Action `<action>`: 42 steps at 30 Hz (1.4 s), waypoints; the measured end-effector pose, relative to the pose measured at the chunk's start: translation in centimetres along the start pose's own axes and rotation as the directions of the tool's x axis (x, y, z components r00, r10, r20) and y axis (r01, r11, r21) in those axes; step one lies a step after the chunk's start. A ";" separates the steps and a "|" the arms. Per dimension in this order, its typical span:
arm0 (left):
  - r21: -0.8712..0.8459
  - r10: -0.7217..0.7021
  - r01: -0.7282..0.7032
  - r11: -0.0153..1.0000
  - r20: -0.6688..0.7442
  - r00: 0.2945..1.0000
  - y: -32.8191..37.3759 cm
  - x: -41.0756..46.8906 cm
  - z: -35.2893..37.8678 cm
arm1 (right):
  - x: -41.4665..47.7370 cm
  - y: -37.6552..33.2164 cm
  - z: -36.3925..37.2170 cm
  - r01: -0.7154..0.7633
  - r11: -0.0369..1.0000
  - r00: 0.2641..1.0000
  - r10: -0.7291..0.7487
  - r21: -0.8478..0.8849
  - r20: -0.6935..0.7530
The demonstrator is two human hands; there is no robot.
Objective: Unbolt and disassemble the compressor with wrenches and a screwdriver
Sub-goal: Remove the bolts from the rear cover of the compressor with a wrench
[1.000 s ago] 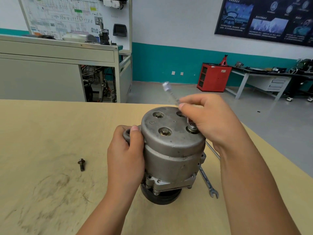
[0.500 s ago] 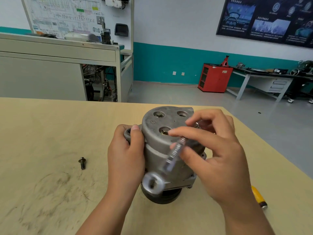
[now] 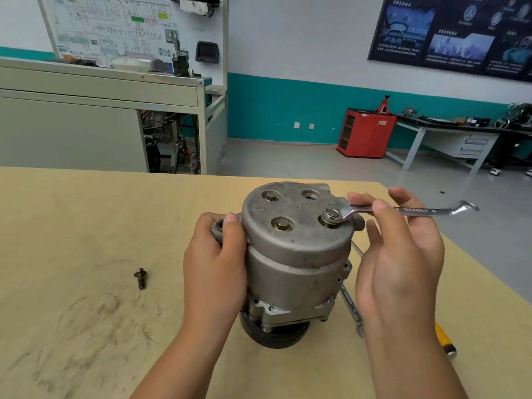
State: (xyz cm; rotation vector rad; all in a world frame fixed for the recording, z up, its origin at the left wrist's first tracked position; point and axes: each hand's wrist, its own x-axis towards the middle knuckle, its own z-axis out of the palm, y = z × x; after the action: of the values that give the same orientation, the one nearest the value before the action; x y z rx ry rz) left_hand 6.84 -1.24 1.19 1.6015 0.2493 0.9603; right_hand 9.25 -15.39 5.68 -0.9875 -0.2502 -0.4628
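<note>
Right hand (image 3: 400, 254) pinching wrench (image 3: 403, 210) (ring end on bolt (image 3: 331, 214)), compressor (image 3: 293, 254)

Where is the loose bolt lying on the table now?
In the head view, the loose bolt lies on the table, left of the left hand that holds the compressor.

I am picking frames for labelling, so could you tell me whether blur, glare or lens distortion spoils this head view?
Head view: the compressor and the loose bolt are sharp; the wrench smears at its far end, as do the right hand's upper fingertips; light is soft and even, no harsh glare; the wide lens slants the cabinet edges at the left.
</note>
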 end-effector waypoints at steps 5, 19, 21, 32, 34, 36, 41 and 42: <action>-0.010 -0.003 0.003 1.000 -0.001 1.000 0.3 0.0 -0.1 | 2.2 -0.6 0.7 -0.203 0.948 0.979 0.194 -0.245 -0.058; -0.008 -0.025 0.025 1.000 0.014 1.000 0.6 -0.2 -0.4 | 0.9 -2.4 3.8 0.718 0.286 0.648 0.060 -0.635 0.760; -0.058 -0.037 0.037 0.998 0.000 0.999 0.4 -0.3 -0.5 | 0.0 -1.8 2.7 0.750 0.321 0.630 -0.085 -0.578 0.772; 0.014 -0.010 0.010 1.000 -0.033 0.999 0.5 -0.2 0.0 | -2.5 2.4 -1.3 0.582 0.772 0.806 -0.507 -0.255 0.304; 0.006 -0.015 0.015 1.000 -0.029 0.999 0.5 -0.2 0.0 | -2.4 2.4 -0.7 0.409 0.905 0.908 -0.391 -0.119 0.148; 0.014 -0.011 0.011 1.000 -0.020 1.000 0.5 -0.2 0.0 | -1.8 1.9 -0.1 0.260 0.965 0.965 -0.261 -0.042 0.001; 0.016 -0.022 0.022 1.000 -0.001 1.000 0.6 -0.2 -0.1 | 0.9 0.6 1.0 -0.049 0.990 0.984 0.026 -0.129 -0.178; 0.009 -0.034 0.034 0.999 0.011 0.999 0.7 -0.2 -0.1 | 1.4 0.5 1.1 -0.110 0.982 0.981 0.082 -0.154 -0.177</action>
State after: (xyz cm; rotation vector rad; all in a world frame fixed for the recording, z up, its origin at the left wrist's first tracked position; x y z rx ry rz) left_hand 6.41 -1.49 1.73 1.6052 0.2727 0.9257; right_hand 10.73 -14.66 6.48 -1.1083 -0.0099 -0.4822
